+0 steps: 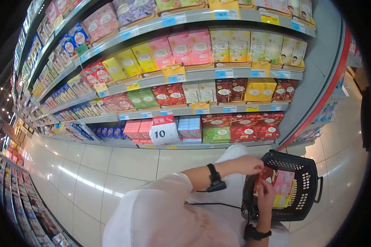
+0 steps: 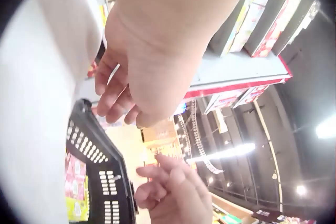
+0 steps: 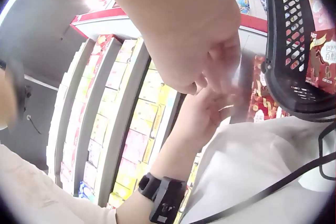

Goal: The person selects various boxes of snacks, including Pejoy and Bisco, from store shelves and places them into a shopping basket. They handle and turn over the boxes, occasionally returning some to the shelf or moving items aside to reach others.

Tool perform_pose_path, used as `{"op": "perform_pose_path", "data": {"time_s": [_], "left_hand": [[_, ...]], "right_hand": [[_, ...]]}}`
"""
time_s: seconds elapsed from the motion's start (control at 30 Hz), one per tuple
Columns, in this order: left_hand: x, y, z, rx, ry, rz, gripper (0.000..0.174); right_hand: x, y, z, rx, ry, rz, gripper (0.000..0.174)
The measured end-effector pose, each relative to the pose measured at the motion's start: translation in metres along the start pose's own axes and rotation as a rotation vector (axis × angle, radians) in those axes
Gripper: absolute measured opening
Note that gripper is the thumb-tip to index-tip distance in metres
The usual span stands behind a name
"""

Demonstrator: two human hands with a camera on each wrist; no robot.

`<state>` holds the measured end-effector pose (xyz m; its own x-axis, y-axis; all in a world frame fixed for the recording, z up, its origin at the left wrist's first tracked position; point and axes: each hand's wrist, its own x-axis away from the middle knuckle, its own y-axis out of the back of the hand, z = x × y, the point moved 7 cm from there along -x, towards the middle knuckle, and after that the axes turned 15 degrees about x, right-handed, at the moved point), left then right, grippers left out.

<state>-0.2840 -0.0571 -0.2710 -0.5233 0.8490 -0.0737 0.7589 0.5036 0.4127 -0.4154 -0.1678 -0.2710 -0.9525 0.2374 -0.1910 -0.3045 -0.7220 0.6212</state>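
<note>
Both hands hover close together over the near side of a black shopping basket (image 1: pixel 313 166). My left hand (image 1: pixel 248 165) has loosely bent fingers around nothing; they show from below in the left wrist view. Opposite it, my right hand (image 1: pixel 267 193) also has relaxed, slightly curled fingers with nothing between them. In the right wrist view the fingers of the two hands overlap, a little blurred. Inside the basket lie a red snack box (image 3: pixel 321 61), a pink box (image 1: pixel 283 181) and a yellow box (image 1: pixel 281 201), partly covered by the hands in the head view.
Shelves (image 1: pixel 185 74) packed with colourful snack boxes rise in front. A promotional sign (image 1: pixel 164 131) reading 10 hangs at the bottom shelf. Black cables (image 1: pixel 218 204) run across the white clothing. Glossy floor tiles (image 1: pixel 130 160) stretch to the left, with another shelf (image 1: pixel 16 197) beyond.
</note>
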Motion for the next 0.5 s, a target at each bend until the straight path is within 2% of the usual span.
{"op": "perform_pose_path", "data": {"time_s": [0.03,0.07,0.1,0.17,0.2,0.23,0.27,0.33,0.37,0.43,0.47,0.5], "left_hand": [[0.011,0.02,-0.003,-0.065,-0.015,-0.034,0.017],[0.021,0.044,0.008,-0.146,-0.017,-0.149,0.018],[0.034,0.07,0.017,-0.228,-0.014,-0.266,0.019],[0.078,0.137,-0.002,-0.287,0.076,-0.475,0.021],[0.099,0.172,0.01,-0.394,0.078,-0.625,0.022],[0.118,0.204,0.022,-0.466,0.08,-0.699,0.022],[0.147,0.228,-0.015,-0.431,0.447,-0.771,0.022],[0.194,0.301,0.027,-0.516,0.122,-1.018,0.022],[0.219,0.324,0.007,-0.517,0.271,-1.134,0.021],[0.269,0.377,-0.013,-0.68,0.095,-1.365,0.021],[0.29,0.4,-0.023,-0.635,0.25,-1.458,0.022],[0.311,0.422,-0.034,-0.751,0.158,-1.537,0.024]], "right_hand": [[0.003,-0.002,0.005,0.038,0.078,-0.013,0.018],[0.004,-0.002,0.011,0.079,0.158,-0.024,0.015],[0.005,-0.004,0.019,0.079,0.169,-0.012,0.015],[0.008,-0.012,0.031,-0.023,0.06,0.104,0.012],[0.008,-0.016,0.033,-0.022,0.07,0.111,0.012],[0.011,-0.019,0.036,0.003,0.139,0.109,0.012],[0.011,-0.02,0.04,0.03,0.209,0.105,0.012],[0.011,-0.02,0.047,0.042,0.215,0.126,0.01],[0.01,-0.021,0.049,0.045,0.231,0.128,0.01],[0.011,-0.022,0.052,0.051,0.243,0.133,0.01],[0.011,-0.021,0.054,0.047,0.252,0.11,0.01],[0.009,-0.02,0.057,0.043,0.261,0.089,0.01]]}}
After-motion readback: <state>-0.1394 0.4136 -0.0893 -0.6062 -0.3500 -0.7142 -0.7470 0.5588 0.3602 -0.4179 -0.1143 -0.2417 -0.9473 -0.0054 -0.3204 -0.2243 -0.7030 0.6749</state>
